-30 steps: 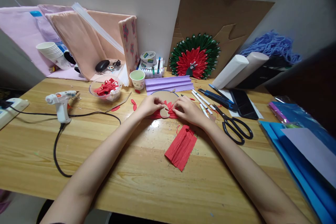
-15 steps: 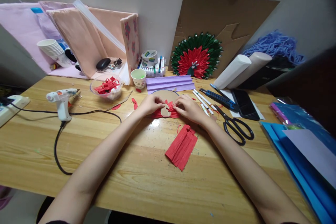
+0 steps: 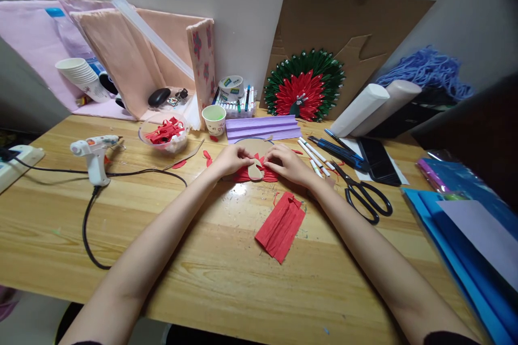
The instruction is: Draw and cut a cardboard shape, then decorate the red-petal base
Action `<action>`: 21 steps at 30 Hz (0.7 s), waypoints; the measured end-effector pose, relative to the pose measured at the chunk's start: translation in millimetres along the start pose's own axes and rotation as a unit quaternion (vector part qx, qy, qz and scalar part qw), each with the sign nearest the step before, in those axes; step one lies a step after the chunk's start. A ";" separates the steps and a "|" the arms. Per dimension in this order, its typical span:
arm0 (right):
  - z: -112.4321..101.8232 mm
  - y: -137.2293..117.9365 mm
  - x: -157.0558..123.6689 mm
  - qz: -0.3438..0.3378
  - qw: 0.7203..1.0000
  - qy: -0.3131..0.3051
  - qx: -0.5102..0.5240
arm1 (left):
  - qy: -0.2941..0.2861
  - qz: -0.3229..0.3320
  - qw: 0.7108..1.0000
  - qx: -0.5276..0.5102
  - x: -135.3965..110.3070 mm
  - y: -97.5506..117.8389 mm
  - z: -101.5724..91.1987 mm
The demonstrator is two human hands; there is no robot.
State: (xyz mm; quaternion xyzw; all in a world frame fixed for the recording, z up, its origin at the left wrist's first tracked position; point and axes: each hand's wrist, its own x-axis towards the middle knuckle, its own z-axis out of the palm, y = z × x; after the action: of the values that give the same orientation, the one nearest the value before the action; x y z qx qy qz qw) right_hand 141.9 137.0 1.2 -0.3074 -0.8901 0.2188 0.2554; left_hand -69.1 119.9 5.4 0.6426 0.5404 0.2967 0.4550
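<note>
A cardboard disc (image 3: 254, 145) with a dark drawn edge lies on the table, its near part covered by red crepe paper petals (image 3: 269, 174). Over the petals sits a small bird-shaped cardboard cutout (image 3: 254, 172). My left hand (image 3: 233, 161) is closed in a pinch at the cutout's upper left. From the other side, my right hand (image 3: 287, 163) pinches the petals beside the cutout; its fingertips partly hide them. Nearer to me lies a folded strip of red crepe paper (image 3: 280, 227).
A white glue gun (image 3: 95, 159) stands at left with its cord across the table. Behind are a bowl of red scraps (image 3: 164, 133), a paper cup (image 3: 214, 120) and purple folded paper (image 3: 263, 128). Black scissors (image 3: 366, 197), markers (image 3: 313, 153) and a cutter (image 3: 338, 152) lie at right.
My right hand's fingertips have moved slightly left, closer to the cutout. My left hand stays nearly in place, and the view has shifted a little.
</note>
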 end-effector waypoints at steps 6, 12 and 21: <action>-0.2 0.5 1.5 -0.008 1.000 -0.004 0.000 | 0.006 -0.003 1.000 0.005 -0.1 -0.4 1.3; 2.1 0.5 0.9 -0.024 1.000 0.008 0.006 | 0.003 -0.005 1.000 0.011 -0.8 -0.3 2.2; -0.9 1.9 -5.4 0.037 0.997 0.058 0.029 | 0.009 -0.018 1.000 0.003 -0.2 0.2 2.3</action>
State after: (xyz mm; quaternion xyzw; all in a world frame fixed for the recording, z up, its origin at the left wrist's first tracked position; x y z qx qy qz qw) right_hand 146.9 135.0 -0.9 -0.3450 -0.8550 0.2354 0.3075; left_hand -67.0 119.1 4.7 0.6316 0.5569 0.2927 0.4531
